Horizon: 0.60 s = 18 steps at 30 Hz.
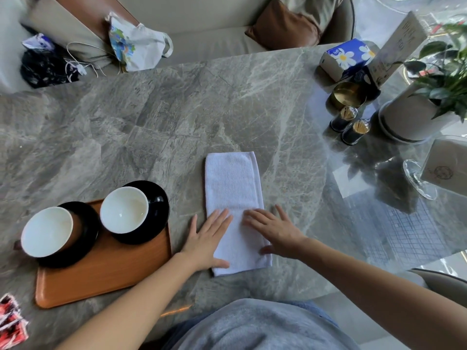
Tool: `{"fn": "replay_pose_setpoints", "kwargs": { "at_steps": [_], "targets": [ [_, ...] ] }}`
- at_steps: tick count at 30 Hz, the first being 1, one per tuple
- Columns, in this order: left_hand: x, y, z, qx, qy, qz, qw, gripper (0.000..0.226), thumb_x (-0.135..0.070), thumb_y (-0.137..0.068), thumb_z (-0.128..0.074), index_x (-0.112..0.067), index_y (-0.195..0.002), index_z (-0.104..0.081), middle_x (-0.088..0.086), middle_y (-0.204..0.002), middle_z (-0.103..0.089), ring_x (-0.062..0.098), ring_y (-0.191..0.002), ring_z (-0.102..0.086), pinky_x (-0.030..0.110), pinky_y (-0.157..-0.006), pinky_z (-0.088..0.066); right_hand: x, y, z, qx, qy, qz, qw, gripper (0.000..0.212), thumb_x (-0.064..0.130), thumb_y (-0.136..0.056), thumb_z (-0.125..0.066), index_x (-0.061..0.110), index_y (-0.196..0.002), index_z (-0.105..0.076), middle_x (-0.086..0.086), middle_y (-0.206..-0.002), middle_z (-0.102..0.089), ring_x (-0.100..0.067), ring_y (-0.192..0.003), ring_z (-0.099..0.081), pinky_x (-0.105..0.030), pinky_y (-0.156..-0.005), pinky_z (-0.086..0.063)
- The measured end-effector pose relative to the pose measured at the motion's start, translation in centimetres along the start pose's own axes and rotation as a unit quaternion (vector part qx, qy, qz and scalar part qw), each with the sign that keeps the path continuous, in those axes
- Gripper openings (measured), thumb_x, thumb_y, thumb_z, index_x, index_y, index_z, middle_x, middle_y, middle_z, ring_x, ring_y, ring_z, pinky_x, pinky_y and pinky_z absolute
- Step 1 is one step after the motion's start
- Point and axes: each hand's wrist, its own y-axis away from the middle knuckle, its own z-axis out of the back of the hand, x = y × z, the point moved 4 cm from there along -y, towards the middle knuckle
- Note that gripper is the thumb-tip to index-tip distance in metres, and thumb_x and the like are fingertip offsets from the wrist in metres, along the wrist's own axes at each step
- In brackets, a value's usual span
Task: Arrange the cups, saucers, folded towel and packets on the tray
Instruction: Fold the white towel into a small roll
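Note:
A white towel (232,188), folded into a long strip, lies on the marble table to the right of the brown tray (101,276). My left hand (207,238) rests flat on the towel's near left part, fingers spread. My right hand (273,231) lies flat on its near right part. Two white cups (46,231) (123,209) stand on black saucers (88,223) (159,210) at the tray's far end; the right saucer overhangs the tray's edge. Red-and-white packets (10,322) lie at the bottom left, off the tray.
At the far right stand a potted plant (417,114), two toothpick holders (350,125), a gold tin (348,94), a tissue box (346,58) and a card stand. A glass dome (434,170) sits at the right edge. Bags and cushions lie on the sofa beyond the table.

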Motion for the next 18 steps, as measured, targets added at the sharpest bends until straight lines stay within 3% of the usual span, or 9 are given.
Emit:
{"fn": "replay_pose_setpoints", "kwargs": {
  "at_steps": [6, 8, 9, 11, 12, 14, 18],
  "targets": [
    [0.2, -2.2, 2.4, 0.006, 0.009, 0.026, 1.0, 0.114, -0.06, -0.072, -0.061, -0.023, -0.146, 0.018, -0.008, -0.155, 0.025, 0.013, -0.143, 0.023, 0.059, -0.111, 0.011, -0.9, -1.9, 2.5, 0.016, -0.006, -0.025, 1.0, 0.098, 0.031, -0.077, -0.074, 0.027, -0.15, -0.009, 0.005, -0.161, 0.002, -0.014, -0.148, 0.002, -0.06, -0.115, -0.007],
    [-0.5, -1.8, 3.0, -0.046, 0.015, 0.019, 0.999, 0.103, -0.052, -0.075, -0.061, -0.02, -0.148, 0.003, -0.004, -0.159, 0.008, 0.016, -0.146, 0.006, 0.052, -0.114, 0.007, -0.2, -1.7, 3.0, -0.018, -0.01, -0.02, 1.0, 0.086, 0.029, -0.078, -0.073, 0.025, -0.146, -0.021, 0.0, -0.16, -0.01, -0.019, -0.146, -0.011, -0.055, -0.113, -0.021],
    [-1.0, -1.2, 3.3, -0.106, 0.025, 0.0, 0.994, 0.09, -0.047, -0.075, -0.061, -0.02, -0.147, -0.014, -0.002, -0.158, -0.011, 0.018, -0.145, -0.012, 0.046, -0.116, 0.0, 0.1, -1.4, 3.1, -0.05, -0.021, -0.012, 0.998, 0.073, 0.029, -0.078, -0.071, 0.025, -0.139, -0.031, -0.001, -0.153, -0.025, -0.022, -0.141, -0.024, -0.05, -0.107, -0.033],
    [-1.6, 0.6, 3.0, -0.203, 0.052, -0.049, 0.977, 0.056, -0.038, -0.072, -0.06, -0.023, -0.124, -0.048, -0.003, -0.129, -0.051, 0.02, -0.121, -0.05, 0.031, -0.105, -0.02, 0.7, -0.2, 2.7, -0.086, -0.054, 0.005, 0.995, 0.046, 0.032, -0.078, -0.068, 0.027, -0.119, -0.046, 0.002, -0.127, -0.047, -0.022, -0.119, -0.047, -0.04, -0.089, -0.045],
    [-1.7, 1.5, 2.5, -0.217, 0.063, -0.066, 0.972, 0.042, -0.038, -0.07, -0.061, -0.024, -0.109, -0.054, -0.005, -0.112, -0.058, 0.019, -0.106, -0.058, 0.027, -0.095, -0.027, 0.9, 0.5, 2.1, -0.078, -0.055, 0.016, 0.995, 0.038, 0.035, -0.079, -0.067, 0.027, -0.111, -0.049, 0.003, -0.117, -0.049, -0.021, -0.111, -0.05, -0.038, -0.083, -0.046],
    [-1.6, 3.0, 0.8, -0.189, 0.07, -0.07, 0.977, 0.033, -0.041, -0.067, -0.065, -0.026, -0.095, -0.055, -0.008, -0.098, -0.058, 0.015, -0.093, -0.059, 0.025, -0.085, -0.035, 1.0, 1.9, 0.6, -0.047, -0.043, 0.028, 0.998, 0.032, 0.038, -0.08, -0.066, 0.028, -0.106, -0.051, 0.004, -0.114, -0.049, -0.019, -0.107, -0.049, -0.037, -0.079, -0.046],
    [-1.3, 3.7, -0.6, -0.162, 0.058, -0.048, 0.984, 0.037, -0.034, -0.062, -0.078, -0.03, -0.091, -0.055, -0.013, -0.094, -0.056, 0.007, -0.088, -0.059, 0.019, -0.071, -0.045, 0.4, 2.6, -0.3, -0.051, -0.066, 0.007, 0.997, 0.025, 0.03, -0.083, -0.064, 0.023, -0.105, -0.053, 0.003, -0.115, -0.052, -0.02, -0.105, -0.049, -0.039, -0.077, -0.05]
  ]
}}
